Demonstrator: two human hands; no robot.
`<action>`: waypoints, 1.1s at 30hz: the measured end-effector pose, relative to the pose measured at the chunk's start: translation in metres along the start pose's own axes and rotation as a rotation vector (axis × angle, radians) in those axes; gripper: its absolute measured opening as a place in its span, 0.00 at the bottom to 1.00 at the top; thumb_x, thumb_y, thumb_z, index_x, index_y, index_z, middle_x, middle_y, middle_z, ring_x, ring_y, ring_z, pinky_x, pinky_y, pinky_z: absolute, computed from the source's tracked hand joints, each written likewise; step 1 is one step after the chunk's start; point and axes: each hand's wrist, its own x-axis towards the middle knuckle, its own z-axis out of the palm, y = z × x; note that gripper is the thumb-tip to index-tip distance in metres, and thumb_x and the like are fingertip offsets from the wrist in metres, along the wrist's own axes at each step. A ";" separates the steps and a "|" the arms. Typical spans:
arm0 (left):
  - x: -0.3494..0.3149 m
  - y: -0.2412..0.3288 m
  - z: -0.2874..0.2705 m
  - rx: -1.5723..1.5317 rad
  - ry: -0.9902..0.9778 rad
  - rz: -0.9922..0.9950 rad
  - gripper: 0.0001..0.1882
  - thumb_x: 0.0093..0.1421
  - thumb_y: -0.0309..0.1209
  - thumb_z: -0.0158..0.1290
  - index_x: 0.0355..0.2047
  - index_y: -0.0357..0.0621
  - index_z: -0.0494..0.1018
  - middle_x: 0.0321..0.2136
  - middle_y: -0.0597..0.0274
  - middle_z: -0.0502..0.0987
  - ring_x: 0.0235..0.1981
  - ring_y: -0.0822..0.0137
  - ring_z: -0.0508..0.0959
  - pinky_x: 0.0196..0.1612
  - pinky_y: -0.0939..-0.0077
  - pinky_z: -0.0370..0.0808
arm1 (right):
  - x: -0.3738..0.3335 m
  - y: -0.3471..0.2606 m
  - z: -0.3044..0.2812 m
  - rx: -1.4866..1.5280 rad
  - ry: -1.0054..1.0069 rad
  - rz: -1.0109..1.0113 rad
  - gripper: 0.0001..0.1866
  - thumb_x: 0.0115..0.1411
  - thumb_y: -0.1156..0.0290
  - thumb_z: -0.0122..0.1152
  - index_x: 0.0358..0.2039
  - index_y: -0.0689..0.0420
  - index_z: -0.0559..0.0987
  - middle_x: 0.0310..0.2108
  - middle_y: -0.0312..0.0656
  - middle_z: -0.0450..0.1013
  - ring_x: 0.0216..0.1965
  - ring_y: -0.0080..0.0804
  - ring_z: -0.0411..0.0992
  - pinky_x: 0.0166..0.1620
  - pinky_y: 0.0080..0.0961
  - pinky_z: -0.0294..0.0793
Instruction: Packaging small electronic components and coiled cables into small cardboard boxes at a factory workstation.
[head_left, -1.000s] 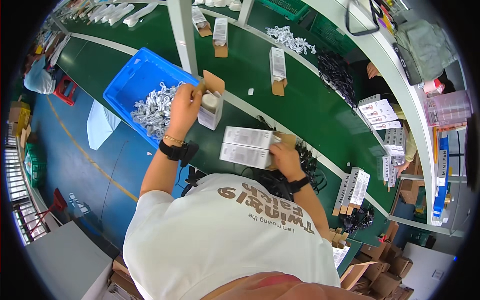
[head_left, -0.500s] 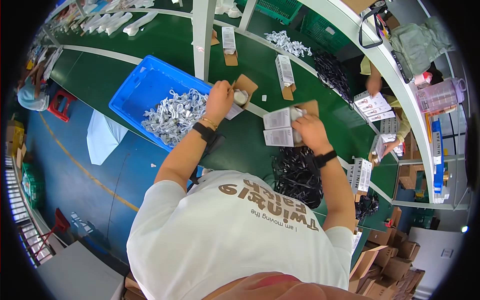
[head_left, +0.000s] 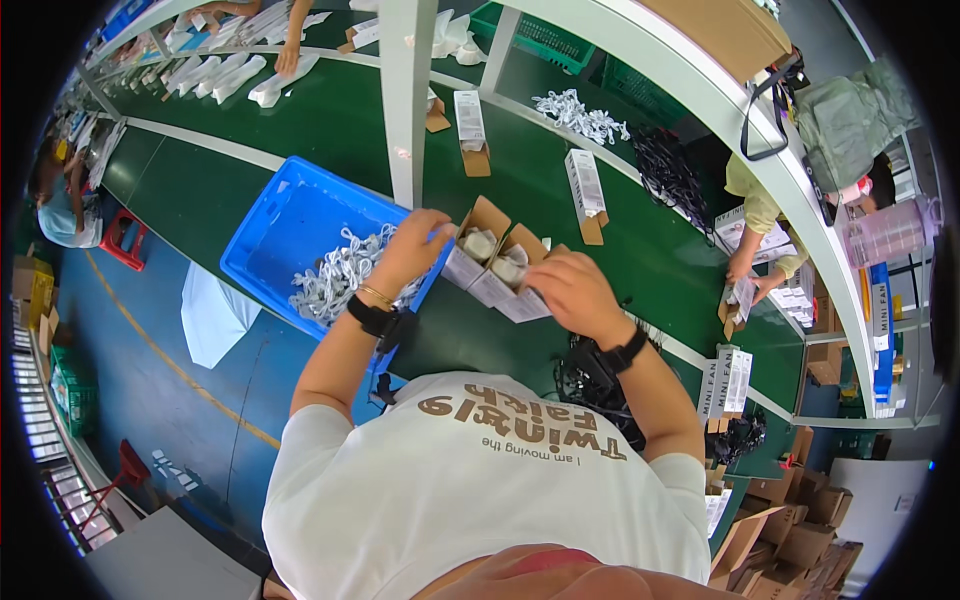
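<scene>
Small white cartons (head_left: pixel 490 288) stand side by side in front of me. At least two have raised brown flaps, and a whitish wrapped item (head_left: pixel 478 243) shows in one and another wrapped item (head_left: pixel 511 264) beside it. My left hand (head_left: pixel 408 250) is at the row's left end, over the rim of the blue bin (head_left: pixel 285 225), fingers apart and holding nothing I can see. My right hand (head_left: pixel 580 298) closes its fingers on the right end of the row, partly covering the carton there. White coiled cables (head_left: pixel 340 280) lie in the bin.
A white post (head_left: pixel 405 120) rises beyond the bin. More cartons, a far one (head_left: pixel 470 125) and a right one (head_left: pixel 586 190), lie on the green table (head_left: pixel 330 110). Black straps (head_left: pixel 590 385) lie near my right forearm. A co-worker's hands (head_left: pixel 750 270) handle a carton at right.
My right hand has brought its cartons leftward and upright against the one by my left hand. My left hand has moved down and left, its fingers now apart.
</scene>
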 end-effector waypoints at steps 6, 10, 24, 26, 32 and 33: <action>0.116 -0.004 0.007 0.209 -0.127 0.270 0.09 0.56 0.31 0.50 0.34 0.38 0.72 0.32 0.50 0.74 0.35 0.49 0.74 0.38 0.61 0.71 | -0.067 0.123 0.017 0.795 0.647 0.943 0.12 0.59 0.72 0.52 0.45 0.56 0.73 0.40 0.38 0.74 0.41 0.27 0.71 0.45 0.22 0.69; 0.199 -0.024 0.052 0.382 -0.454 0.163 0.08 0.54 0.30 0.51 0.31 0.39 0.74 0.33 0.51 0.74 0.35 0.50 0.74 0.38 0.61 0.72 | -0.106 0.191 0.070 1.115 0.650 1.426 0.15 0.58 0.70 0.55 0.46 0.56 0.72 0.39 0.37 0.73 0.38 0.23 0.71 0.39 0.19 0.70; 0.230 -0.194 0.171 1.087 -0.364 0.516 0.06 0.50 0.31 0.50 0.24 0.49 0.77 0.30 0.66 0.73 0.40 0.62 0.70 0.39 0.64 0.67 | -0.182 0.380 0.258 0.407 0.678 1.525 0.17 0.54 0.57 0.61 0.36 0.58 0.78 0.23 0.39 0.75 0.22 0.29 0.72 0.26 0.31 0.70; 0.219 -0.179 0.160 1.233 -0.424 0.653 0.05 0.49 0.32 0.50 0.24 0.49 0.76 0.30 0.66 0.72 0.38 0.62 0.70 0.36 0.67 0.68 | -0.141 0.325 0.206 0.542 0.770 1.721 0.18 0.53 0.58 0.63 0.36 0.59 0.78 0.23 0.40 0.75 0.22 0.31 0.72 0.28 0.34 0.70; 0.248 -0.137 0.140 0.889 0.001 0.621 0.05 0.51 0.32 0.49 0.24 0.49 0.74 0.29 0.64 0.72 0.34 0.61 0.74 0.28 0.66 0.72 | -0.140 0.232 0.119 -0.020 0.694 1.565 0.12 0.49 0.69 0.66 0.30 0.62 0.76 0.21 0.40 0.72 0.22 0.27 0.68 0.28 0.26 0.67; 0.261 -0.117 0.134 0.849 0.078 0.567 0.06 0.51 0.32 0.49 0.24 0.48 0.74 0.29 0.61 0.73 0.34 0.58 0.75 0.30 0.62 0.73 | -0.155 0.221 0.113 -0.036 0.753 1.496 0.11 0.50 0.70 0.65 0.31 0.62 0.76 0.20 0.38 0.71 0.21 0.26 0.67 0.28 0.26 0.67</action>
